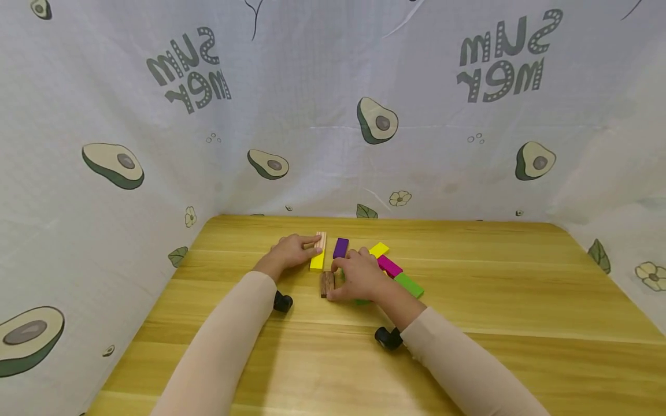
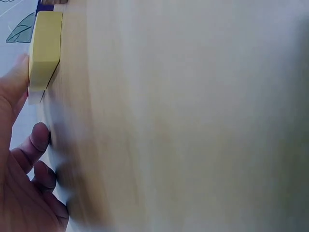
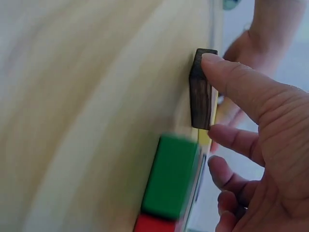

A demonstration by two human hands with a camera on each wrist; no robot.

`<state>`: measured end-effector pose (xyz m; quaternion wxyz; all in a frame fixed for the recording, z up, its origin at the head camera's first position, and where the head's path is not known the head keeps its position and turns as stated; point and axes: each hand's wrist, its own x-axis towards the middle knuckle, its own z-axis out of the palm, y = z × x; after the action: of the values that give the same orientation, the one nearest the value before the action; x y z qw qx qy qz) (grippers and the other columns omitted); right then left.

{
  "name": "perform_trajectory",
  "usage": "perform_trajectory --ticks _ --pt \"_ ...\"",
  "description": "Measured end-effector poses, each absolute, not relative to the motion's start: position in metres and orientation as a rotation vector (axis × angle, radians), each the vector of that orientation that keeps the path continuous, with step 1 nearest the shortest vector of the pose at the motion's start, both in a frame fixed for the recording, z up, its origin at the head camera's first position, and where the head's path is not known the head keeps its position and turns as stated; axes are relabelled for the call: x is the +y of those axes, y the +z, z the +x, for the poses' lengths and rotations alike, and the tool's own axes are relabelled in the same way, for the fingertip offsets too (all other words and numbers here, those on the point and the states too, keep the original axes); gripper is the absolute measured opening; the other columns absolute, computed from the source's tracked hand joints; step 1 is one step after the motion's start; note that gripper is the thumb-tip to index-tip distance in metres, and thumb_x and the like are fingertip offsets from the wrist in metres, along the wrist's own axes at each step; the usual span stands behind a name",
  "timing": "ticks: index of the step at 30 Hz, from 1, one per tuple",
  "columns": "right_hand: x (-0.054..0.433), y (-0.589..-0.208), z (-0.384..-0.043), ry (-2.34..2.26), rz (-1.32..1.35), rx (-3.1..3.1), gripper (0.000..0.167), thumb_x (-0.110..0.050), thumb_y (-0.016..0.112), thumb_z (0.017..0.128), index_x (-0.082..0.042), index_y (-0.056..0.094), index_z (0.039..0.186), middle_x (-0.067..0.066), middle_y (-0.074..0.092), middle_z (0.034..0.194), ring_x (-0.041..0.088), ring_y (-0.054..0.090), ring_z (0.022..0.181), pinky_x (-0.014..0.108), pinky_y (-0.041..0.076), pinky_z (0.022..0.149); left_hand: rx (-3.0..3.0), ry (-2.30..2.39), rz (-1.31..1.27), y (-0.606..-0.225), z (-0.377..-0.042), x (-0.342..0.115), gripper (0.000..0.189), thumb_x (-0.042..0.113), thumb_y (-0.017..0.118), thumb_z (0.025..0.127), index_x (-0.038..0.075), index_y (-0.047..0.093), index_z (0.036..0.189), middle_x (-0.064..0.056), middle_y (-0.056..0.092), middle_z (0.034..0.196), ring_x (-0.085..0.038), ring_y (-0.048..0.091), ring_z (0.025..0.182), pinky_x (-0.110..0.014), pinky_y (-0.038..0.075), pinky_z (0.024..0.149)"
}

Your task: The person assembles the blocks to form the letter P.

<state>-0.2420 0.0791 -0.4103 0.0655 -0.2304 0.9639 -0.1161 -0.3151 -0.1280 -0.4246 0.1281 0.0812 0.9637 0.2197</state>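
My left hand [image 1: 292, 249] reaches in from the left, with index finger and thumb fairly straight, touching a light striped wooden block [image 1: 322, 238] and the yellow block [image 1: 317, 263] end to end with it. In the left wrist view the thumb touches the yellow block [image 2: 46, 43]; the other visible fingers curl loosely apart from it. My right hand [image 1: 360, 276] pinches a dark brown wooden block [image 1: 327, 284] between thumb and index finger, just nearer than the yellow block's end. The right wrist view shows the thumb on one end of this dark brown block [image 3: 200, 99].
A purple block [image 1: 340, 248] lies between the hands. Beyond and beside the right hand lie another yellow block [image 1: 379, 249], a magenta block [image 1: 389, 266] and a green block [image 1: 409, 285]. Other blocks are partly hidden. A patterned curtain [image 1: 312, 115] hangs behind the wooden table [image 1: 494, 277].
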Motion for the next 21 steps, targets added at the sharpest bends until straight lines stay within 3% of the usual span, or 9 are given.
perform_trajectory --ticks 4,10,14,21 --pt "0.066 -0.414 -0.238 -0.379 -0.746 2.916 0.054 -0.057 0.084 0.076 -0.023 0.070 0.115 0.004 0.066 0.107 0.025 0.048 0.100 0.041 0.042 0.089 2.802 0.644 0.223 -0.426 -0.317 -0.128 0.053 0.059 0.051 0.102 0.047 0.042 0.153 -0.008 0.045 0.161 -0.044 0.037 0.148 -0.071 0.026 0.117" --pt "0.052 -0.418 -0.238 -0.422 -0.701 2.938 0.063 -0.059 0.082 0.078 -0.015 0.069 0.122 0.004 0.070 0.114 0.029 0.055 0.114 0.051 0.040 0.111 2.805 0.630 0.215 -0.427 -0.319 -0.127 0.054 0.060 0.051 0.101 0.047 0.041 0.153 -0.009 0.045 0.160 -0.043 0.038 0.148 -0.070 0.028 0.117" --pt "0.048 -0.419 -0.241 -0.402 -0.675 2.966 0.065 -0.059 0.083 0.078 -0.011 0.069 0.121 0.006 0.072 0.115 0.030 0.058 0.121 0.053 0.037 0.117 2.795 0.644 0.206 -0.427 -0.319 -0.127 0.053 0.059 0.052 0.101 0.047 0.042 0.152 -0.009 0.044 0.161 -0.042 0.036 0.149 -0.071 0.025 0.117" --pt "0.048 -0.421 -0.244 -0.417 -0.625 2.978 0.067 -0.060 0.083 0.077 -0.011 0.068 0.119 0.006 0.071 0.113 0.027 0.057 0.110 0.043 0.046 0.098 2.788 0.645 0.192 -0.428 -0.321 -0.127 0.051 0.060 0.052 0.101 0.049 0.043 0.151 -0.008 0.045 0.160 -0.041 0.036 0.150 -0.070 0.025 0.118"
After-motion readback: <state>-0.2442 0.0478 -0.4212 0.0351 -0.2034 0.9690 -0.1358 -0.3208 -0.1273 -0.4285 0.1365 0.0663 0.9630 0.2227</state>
